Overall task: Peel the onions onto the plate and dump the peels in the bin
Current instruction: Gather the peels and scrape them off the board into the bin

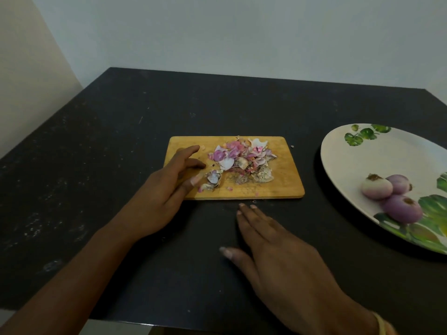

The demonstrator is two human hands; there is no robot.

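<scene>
A pile of pink and papery onion peels [242, 160] lies on a wooden cutting board [283, 180] in the middle of the black table. My left hand [164, 192] rests over the board's left end, fingers straight, fingertips touching the peels at the pile's left edge. My right hand [278, 252] lies flat on the table just in front of the board, fingers straight, holding nothing. Three peeled purple onions [391, 197] sit together on a white plate with green leaf print [350, 151] at the right.
The black table [96, 165] stands against a pale wall, its front edge near the bottom of the view. A few peel crumbs lie off the board near its right far corner. No bin is in view.
</scene>
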